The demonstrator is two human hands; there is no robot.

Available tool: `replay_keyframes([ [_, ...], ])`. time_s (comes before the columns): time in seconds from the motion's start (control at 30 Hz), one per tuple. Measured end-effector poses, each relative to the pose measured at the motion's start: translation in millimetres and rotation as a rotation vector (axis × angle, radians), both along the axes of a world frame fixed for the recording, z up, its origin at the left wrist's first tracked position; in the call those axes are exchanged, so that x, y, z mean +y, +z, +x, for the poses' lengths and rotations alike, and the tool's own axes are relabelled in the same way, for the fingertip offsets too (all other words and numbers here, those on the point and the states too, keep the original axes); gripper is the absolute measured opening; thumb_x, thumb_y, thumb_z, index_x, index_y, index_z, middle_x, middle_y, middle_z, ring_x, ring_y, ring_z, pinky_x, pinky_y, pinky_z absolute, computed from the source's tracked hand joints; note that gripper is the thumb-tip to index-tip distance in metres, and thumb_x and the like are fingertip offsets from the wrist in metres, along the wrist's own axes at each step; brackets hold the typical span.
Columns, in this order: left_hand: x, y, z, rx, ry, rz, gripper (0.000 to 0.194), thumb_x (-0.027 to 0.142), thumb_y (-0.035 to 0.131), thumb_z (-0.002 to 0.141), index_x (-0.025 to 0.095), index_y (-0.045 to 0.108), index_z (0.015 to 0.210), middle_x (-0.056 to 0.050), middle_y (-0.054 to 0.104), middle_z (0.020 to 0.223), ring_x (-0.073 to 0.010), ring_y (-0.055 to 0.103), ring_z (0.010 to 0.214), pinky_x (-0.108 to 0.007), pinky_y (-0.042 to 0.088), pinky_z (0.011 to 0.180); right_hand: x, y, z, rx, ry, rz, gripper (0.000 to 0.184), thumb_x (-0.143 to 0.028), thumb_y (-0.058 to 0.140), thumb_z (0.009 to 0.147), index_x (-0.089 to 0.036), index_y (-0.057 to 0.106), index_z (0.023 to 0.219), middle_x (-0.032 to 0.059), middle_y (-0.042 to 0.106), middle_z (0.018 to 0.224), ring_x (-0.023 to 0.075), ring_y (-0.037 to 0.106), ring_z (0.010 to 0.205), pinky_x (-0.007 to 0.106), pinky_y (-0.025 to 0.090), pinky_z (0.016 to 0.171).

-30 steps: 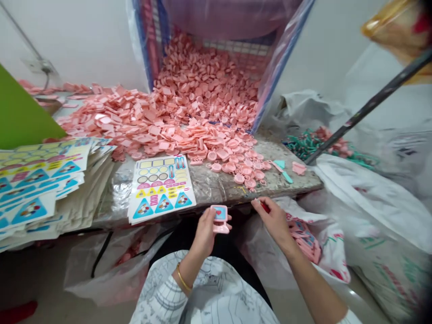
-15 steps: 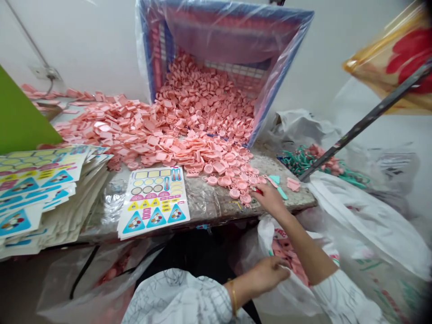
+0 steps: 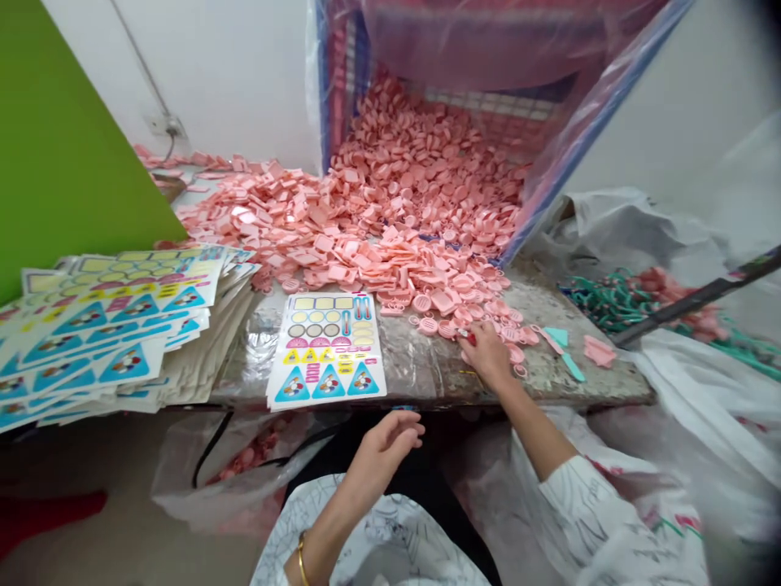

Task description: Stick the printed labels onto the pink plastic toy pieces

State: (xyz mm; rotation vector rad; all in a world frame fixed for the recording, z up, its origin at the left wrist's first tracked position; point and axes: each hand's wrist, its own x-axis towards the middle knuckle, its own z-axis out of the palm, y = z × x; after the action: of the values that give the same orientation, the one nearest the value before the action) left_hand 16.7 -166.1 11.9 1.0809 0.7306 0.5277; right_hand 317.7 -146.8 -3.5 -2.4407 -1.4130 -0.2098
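Observation:
My right hand (image 3: 488, 356) rests on the table's front part among loose round pink plastic pieces (image 3: 455, 303). Its fingers are pinched, and a small red object (image 3: 467, 334) shows at the fingertips. In front of my body, below the table edge, my left hand (image 3: 390, 443) hovers with its fingers loosely curled and apart, holding nothing. A sticker sheet (image 3: 326, 350) with triangles and ovals lies on the table just left of both hands.
A big heap of pink parts (image 3: 366, 220) spills from a tipped plastic-lined crate (image 3: 586, 106). Stacked sticker sheets (image 3: 110, 325) lie at the left beside a green board (image 3: 61, 146). On the right are teal pieces (image 3: 565, 352), white bags (image 3: 701, 423) and a dark rod (image 3: 695, 297).
My left hand held a pink piece with a sticker, reached down to the bag at my right, and is now back in front of me, empty. My right hand moved up onto the round pieces.

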Motion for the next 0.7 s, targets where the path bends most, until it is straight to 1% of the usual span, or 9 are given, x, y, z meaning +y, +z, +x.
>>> replay_keyframes([
  [0.07, 16, 6.8, -4, -0.017, 0.091, 0.096, 0.027, 0.031, 0.07, 0.079, 0.022, 0.072, 0.104, -0.01, 0.073, 0.105, -0.024, 0.067, 0.095, -0.036, 0.047, 0.093, 1, 10.6, 0, -0.006, 0.045, 0.025, 0.025, -0.025, 0.055, 0.088, -0.02, 0.068, 0.109, 0.0108, 0.062, 0.116, 0.024, 0.06, 0.094, 0.032, 0.043, 0.071],
  [0.13, 35, 15.2, -6, -0.036, 0.223, 0.23, 0.034, 0.026, 0.075, 0.074, 0.025, 0.073, 0.108, -0.01, 0.072, 0.113, -0.0261, 0.065, 0.106, -0.037, 0.044, 0.101, 6, 27.1, -12, -0.005, 0.151, 0.021, 0.028, -0.022, 0.053, 0.087, -0.021, 0.067, 0.112, 0.01, 0.065, 0.116, 0.0249, 0.061, 0.097, 0.032, 0.043, 0.072],
  [0.23, 61, 26.0, -13, -0.026, 0.381, 0.415, 0.052, 0.021, 0.079, 0.067, 0.029, 0.07, 0.118, -0.008, 0.065, 0.129, -0.0282, 0.058, 0.12, -0.039, 0.04, 0.106, 14, 57.2, -55, 0.095, 0.448, -0.061, 0.028, -0.021, 0.053, 0.087, -0.025, 0.068, 0.111, 0.0066, 0.069, 0.109, 0.0232, 0.062, 0.095, 0.03, 0.043, 0.074],
  [0.33, 75, 28.4, -23, 0.034, 0.364, 0.467, 0.048, 0.023, 0.078, 0.07, 0.028, 0.07, 0.117, -0.008, 0.068, 0.124, -0.0263, 0.061, 0.113, -0.037, 0.043, 0.102, 26, 78.9, -109, 0.341, 0.785, -0.207, 0.024, -0.027, 0.053, 0.091, -0.027, 0.069, 0.108, 0.0034, 0.071, 0.105, 0.0202, 0.062, 0.092, 0.028, 0.044, 0.077],
  [0.4, 77, 24.8, -33, 0.038, 0.34, 0.37, 0.032, 0.027, 0.075, 0.074, 0.025, 0.073, 0.106, -0.008, 0.072, 0.109, -0.0235, 0.065, 0.101, -0.035, 0.047, 0.096, 38, 80.7, -139, 0.572, 0.897, -0.265, 0.022, -0.036, 0.053, 0.091, -0.025, 0.071, 0.1, 0.0023, 0.072, 0.097, 0.0191, 0.062, 0.086, 0.028, 0.045, 0.076],
  [0.47, 77, 18.9, -42, -0.028, 0.39, 0.147, 0.023, 0.034, 0.074, 0.076, 0.02, 0.072, 0.094, -0.007, 0.073, 0.096, -0.0216, 0.067, 0.092, -0.033, 0.051, 0.087, 50, 71.1, -161, 0.826, 0.852, -0.185, 0.03, -0.046, 0.053, 0.089, -0.023, 0.071, 0.094, 0.0016, 0.071, 0.087, 0.0179, 0.061, 0.078, 0.027, 0.046, 0.069],
  [0.57, 75, 10.3, -52, -0.195, 0.575, -0.214, 0.032, 0.038, 0.08, 0.07, 0.017, 0.064, 0.088, -0.007, 0.072, 0.091, -0.0203, 0.07, 0.085, -0.034, 0.055, 0.081, 60, 45.9, -183, 1.112, 0.614, 0.054, 0.041, -0.055, 0.053, 0.087, -0.02, 0.07, 0.095, 0.0018, 0.069, 0.081, 0.0139, 0.055, 0.062, 0.024, 0.043, 0.055],
  [0.63, 74, 6.7, -56, -0.268, 0.655, -0.319, 0.037, 0.035, 0.083, 0.067, 0.016, 0.06, 0.088, -0.007, 0.072, 0.093, -0.0202, 0.071, 0.086, -0.036, 0.056, 0.084, 61, 31.5, -194, 1.179, 0.532, 0.123, 0.04, -0.056, 0.056, 0.085, -0.019, 0.07, 0.091, 0.0009, 0.066, 0.075, 0.0114, 0.049, 0.056, 0.023, 0.039, 0.051],
  [0.7, 74, 4.8, -58, -0.29, 0.673, -0.339, 0.039, 0.033, 0.084, 0.067, 0.016, 0.058, 0.089, -0.008, 0.073, 0.094, -0.0199, 0.071, 0.088, -0.037, 0.056, 0.086, 60, 23.8, -203, 1.196, 0.527, 0.128, 0.035, -0.053, 0.063, 0.081, -0.019, 0.069, 0.087, -0.0008, 0.063, 0.071, 0.0113, 0.048, 0.057, 0.023, 0.039, 0.053],
])
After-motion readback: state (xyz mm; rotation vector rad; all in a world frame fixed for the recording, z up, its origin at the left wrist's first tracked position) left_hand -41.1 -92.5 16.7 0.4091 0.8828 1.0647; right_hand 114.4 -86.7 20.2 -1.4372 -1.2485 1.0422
